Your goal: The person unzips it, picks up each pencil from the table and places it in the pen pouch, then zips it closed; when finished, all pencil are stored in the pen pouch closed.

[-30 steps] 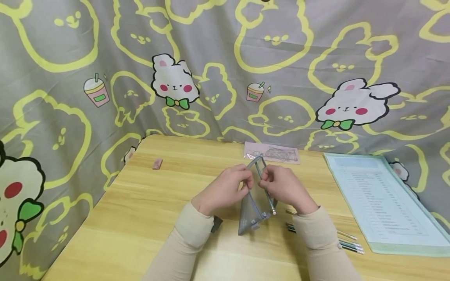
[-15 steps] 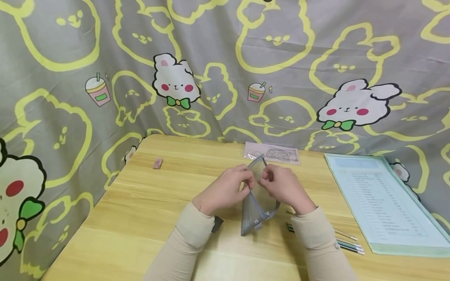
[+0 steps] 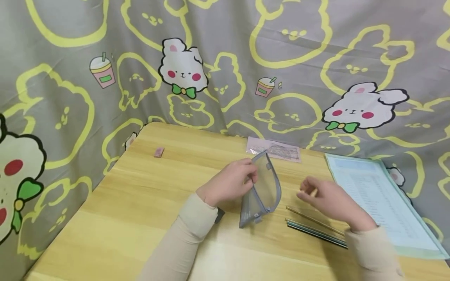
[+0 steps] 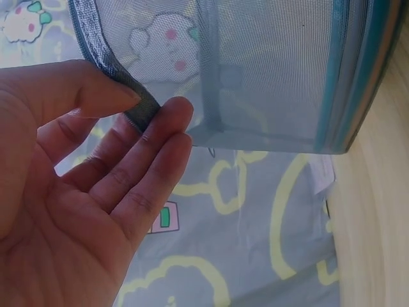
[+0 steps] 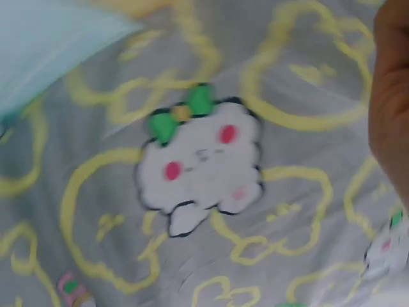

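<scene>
A grey see-through mesh pencil pouch [image 3: 261,191] stands gaping open on the wooden table. My left hand [image 3: 233,181] pinches its near rim between thumb and fingers; in the left wrist view the thumb and fingertips meet on the grey edge band of the mesh [image 4: 268,77]. Teal and brown strips run lengthwise along the pouch's lower part there. To the right of the pouch, my right hand [image 3: 328,197] hovers with loosely bent fingers and nothing visible in them. Below it lie several pencils, a gold one [image 3: 313,220] and dark green ones [image 3: 313,233], their right ends hidden by the sleeve.
A pink eraser [image 3: 159,152] lies at the far left. Behind the pouch is a flat pink packet [image 3: 281,151] in clear wrap. A pale blue printed sheet [image 3: 379,203] covers the right side. A patterned curtain [image 3: 225,70] rises behind the table. A small dark object [image 3: 219,214] sits beside the left wrist.
A pencil held over the pouch has gone down out of sight at its opening. My right hand has left the pouch and moved right, above the loose pencils. The left hand keeps its pinch.
</scene>
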{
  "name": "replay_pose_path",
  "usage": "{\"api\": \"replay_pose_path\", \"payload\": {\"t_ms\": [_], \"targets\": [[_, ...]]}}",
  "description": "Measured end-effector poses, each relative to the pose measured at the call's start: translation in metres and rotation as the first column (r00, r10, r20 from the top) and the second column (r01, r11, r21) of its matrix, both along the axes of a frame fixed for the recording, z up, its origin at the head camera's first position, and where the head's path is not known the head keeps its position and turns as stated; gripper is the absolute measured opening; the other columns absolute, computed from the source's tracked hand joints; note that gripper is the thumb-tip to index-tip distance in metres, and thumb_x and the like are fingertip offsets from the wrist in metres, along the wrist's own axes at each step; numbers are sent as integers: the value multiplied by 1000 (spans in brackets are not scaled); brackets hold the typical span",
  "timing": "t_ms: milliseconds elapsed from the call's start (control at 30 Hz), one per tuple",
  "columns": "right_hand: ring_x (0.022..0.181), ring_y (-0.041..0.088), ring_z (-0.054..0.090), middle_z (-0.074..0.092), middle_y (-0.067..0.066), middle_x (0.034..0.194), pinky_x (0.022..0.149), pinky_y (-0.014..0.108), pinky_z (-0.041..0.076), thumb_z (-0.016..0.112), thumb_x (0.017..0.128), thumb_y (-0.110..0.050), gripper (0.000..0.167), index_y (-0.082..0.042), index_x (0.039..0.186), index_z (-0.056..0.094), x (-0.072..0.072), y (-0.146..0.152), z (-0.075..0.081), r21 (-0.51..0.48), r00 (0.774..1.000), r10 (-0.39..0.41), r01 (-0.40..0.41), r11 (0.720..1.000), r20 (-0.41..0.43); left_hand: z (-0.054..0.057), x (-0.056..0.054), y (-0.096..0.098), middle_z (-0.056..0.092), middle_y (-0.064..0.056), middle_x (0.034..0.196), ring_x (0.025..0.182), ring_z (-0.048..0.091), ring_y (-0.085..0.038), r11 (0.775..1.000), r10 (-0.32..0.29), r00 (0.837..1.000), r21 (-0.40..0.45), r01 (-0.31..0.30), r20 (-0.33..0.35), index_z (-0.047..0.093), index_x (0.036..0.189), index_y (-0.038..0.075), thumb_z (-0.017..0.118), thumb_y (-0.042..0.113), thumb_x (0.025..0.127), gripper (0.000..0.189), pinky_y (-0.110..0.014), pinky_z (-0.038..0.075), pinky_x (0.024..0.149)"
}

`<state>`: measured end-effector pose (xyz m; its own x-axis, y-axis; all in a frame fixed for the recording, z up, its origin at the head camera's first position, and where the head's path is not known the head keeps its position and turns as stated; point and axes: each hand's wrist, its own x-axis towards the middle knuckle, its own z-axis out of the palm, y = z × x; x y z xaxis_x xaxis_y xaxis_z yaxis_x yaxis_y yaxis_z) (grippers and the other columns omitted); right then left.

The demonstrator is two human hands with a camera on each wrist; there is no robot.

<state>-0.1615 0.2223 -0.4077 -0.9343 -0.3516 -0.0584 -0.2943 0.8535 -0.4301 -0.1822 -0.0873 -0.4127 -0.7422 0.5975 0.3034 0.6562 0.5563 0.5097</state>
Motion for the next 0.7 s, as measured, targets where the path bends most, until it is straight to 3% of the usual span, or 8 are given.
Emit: {"api": "replay_pose_path", "payload": {"t_ms": [133,300,567,700], "targets": [[82,8,65,72,-4,94,70,32,54,74,99,-29,17,-13,103,68,19,35,-27,95,999,9,-14,995,48,3,0,3,60,2,94,82,57,-11,1000,-9,1000,-20,9,6,68,90,12,63,-6,93,19,-19,50,72],[87,6,66,72,-7,95,72,29,54,78,96,-31,21,-16,107,69,29,50,-50,69,991,8,-17,997,130,1,1,2,61,0,94,82,58,-11,1000,-7,1000,-21,8,5,67,89,11,64,-7,92,19,-19,50,72],[79,2,61,68,-9,87,68,27,52,79,91,-10,15,-15,102,71,30,43,-61,116,994,-4,-9,993,109,3,4,2,63,-1,95,83,59,-11,1000,-14,1000,-20,14,6,69,91,11,63,-6,92,18,-19,51,73],[76,2,58,66,-9,84,66,27,51,77,87,-6,15,-14,98,71,29,40,-55,138,998,1,-10,990,69,6,6,3,62,1,95,82,59,-9,1000,-17,1000,-23,17,-12,69,92,11,64,-6,93,18,-17,50,73]]}}
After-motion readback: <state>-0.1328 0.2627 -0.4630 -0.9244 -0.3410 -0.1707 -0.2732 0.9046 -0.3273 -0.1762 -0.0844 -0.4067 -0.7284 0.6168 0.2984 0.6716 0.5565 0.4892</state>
